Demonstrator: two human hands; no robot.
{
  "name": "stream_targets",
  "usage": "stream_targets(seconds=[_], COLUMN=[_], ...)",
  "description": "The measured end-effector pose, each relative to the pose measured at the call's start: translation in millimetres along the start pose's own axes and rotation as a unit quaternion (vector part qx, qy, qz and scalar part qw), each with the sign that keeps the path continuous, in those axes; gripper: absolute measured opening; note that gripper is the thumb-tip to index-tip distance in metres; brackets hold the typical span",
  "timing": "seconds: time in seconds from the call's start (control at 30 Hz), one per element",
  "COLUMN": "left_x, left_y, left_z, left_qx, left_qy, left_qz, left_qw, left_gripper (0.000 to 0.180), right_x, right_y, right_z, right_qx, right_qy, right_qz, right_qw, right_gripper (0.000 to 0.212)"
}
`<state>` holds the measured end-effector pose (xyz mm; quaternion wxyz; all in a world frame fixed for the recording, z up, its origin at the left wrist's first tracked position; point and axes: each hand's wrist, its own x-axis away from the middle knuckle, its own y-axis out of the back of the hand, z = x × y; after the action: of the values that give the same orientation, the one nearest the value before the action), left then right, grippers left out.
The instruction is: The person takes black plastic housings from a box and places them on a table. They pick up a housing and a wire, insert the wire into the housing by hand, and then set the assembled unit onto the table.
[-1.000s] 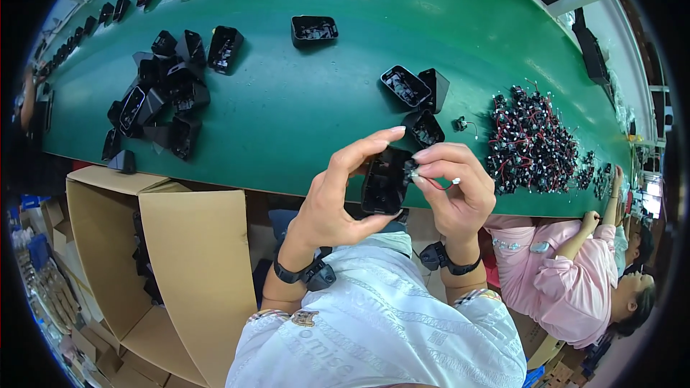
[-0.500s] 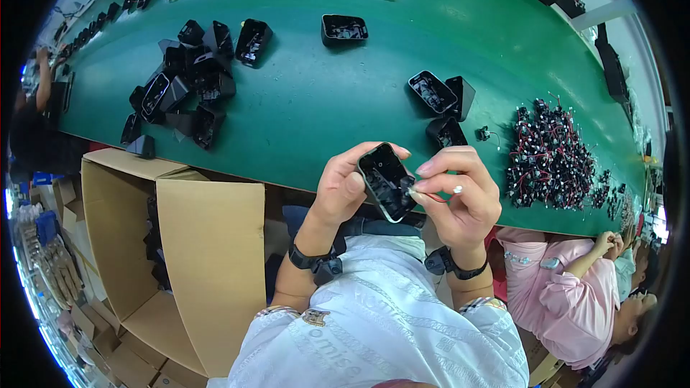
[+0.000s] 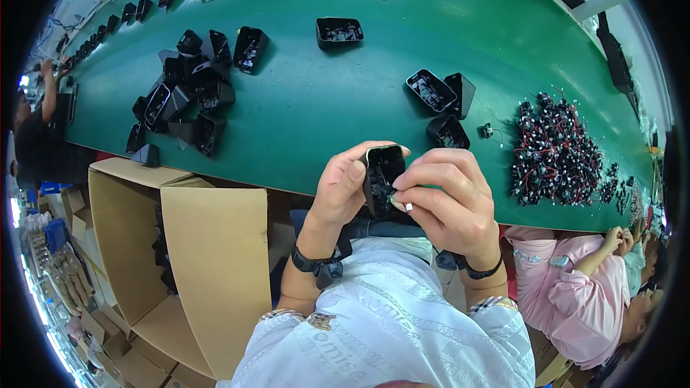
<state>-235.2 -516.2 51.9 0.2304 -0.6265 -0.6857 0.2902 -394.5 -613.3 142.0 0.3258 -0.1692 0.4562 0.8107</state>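
Observation:
My left hand (image 3: 343, 185) grips an open black plastic housing (image 3: 383, 167) by its side, tilted over the table's near edge. My right hand (image 3: 454, 200) pinches a small wired part with a white connector (image 3: 409, 208) at the housing's opening. The fingertips cover most of that part, so its exact kind does not show. Just beyond my hands stand a few more black housings (image 3: 431, 90). A single small wired component (image 3: 489, 131) lies to their right, beside a large heap of black components with red wires (image 3: 557, 147).
A pile of black housings (image 3: 188, 86) covers the left of the green table (image 3: 302, 115), and a row of them runs along the far side. An open cardboard box (image 3: 215, 266) stands at my left. One person in pink (image 3: 568, 266) sits at right; another works far left.
My right hand has moved in closer against the housing, its fingers now over the opening. The housing has turned more upright in my left hand. The view has shifted slightly.

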Motion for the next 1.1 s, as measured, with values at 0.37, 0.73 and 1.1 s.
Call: stream_targets(seconds=[0.37,0.73,1.1], left_x=[-3,-13,-19], left_y=[-1,-25,-20], left_z=[-1,-9,-10], left_qx=[0.036,-0.054,-0.098], left_qy=[0.001,0.024,0.04], left_qz=[0.008,-0.09,-0.066], left_qw=[0.999,0.994,0.992], left_gripper=[0.073,0.045,0.043], right_x=[6,6,41], right_y=[4,2,-30], right_z=[0,-33,-49], right_qx=[-0.083,-0.286,-0.652], right_qy=[-0.11,-0.177,-0.333], right_qz=[0.065,0.077,-0.061], right_qw=[0.988,0.938,0.678], right_gripper=[0.032,0.028,0.034])
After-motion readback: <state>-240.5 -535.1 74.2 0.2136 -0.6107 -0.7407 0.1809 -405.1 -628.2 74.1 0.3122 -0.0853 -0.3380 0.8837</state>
